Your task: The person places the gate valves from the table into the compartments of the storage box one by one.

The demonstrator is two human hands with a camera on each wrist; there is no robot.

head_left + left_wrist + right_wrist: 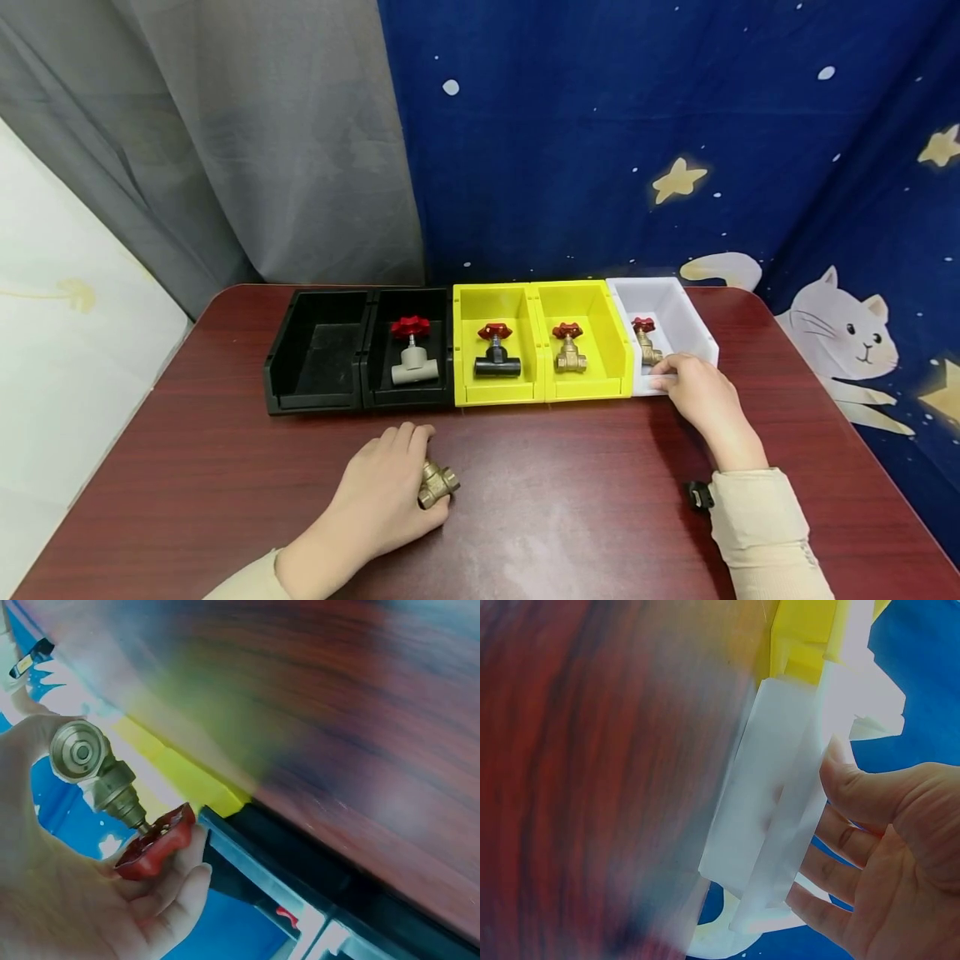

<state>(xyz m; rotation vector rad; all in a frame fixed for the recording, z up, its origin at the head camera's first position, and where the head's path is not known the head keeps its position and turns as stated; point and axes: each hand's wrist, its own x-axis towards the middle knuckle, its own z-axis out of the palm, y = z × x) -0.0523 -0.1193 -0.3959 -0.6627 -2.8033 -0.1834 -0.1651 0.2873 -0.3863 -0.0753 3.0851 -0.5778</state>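
Note:
My left hand [386,492] holds a brass gate valve [437,484] just in front of the black bins. In the left wrist view, its red handwheel [157,844] lies against the fingers and the brass body [109,780] is by the thumb. My right hand [701,400] reaches over the front wall of the white bin [693,329]. Inside that bin is another brass gate valve [647,342] with a red handwheel, close to the fingertips. In the right wrist view, the white front wall [780,817] hides the fingertips, so any grip there is unclear.
Left of the white bin stand two yellow bins [498,393] and two black bins [315,400], in one row. A brass valve [571,358], a black valve [497,362] and a grey valve [414,367] each lie in a separate bin. Curtains [562,150] hang behind the table [555,500].

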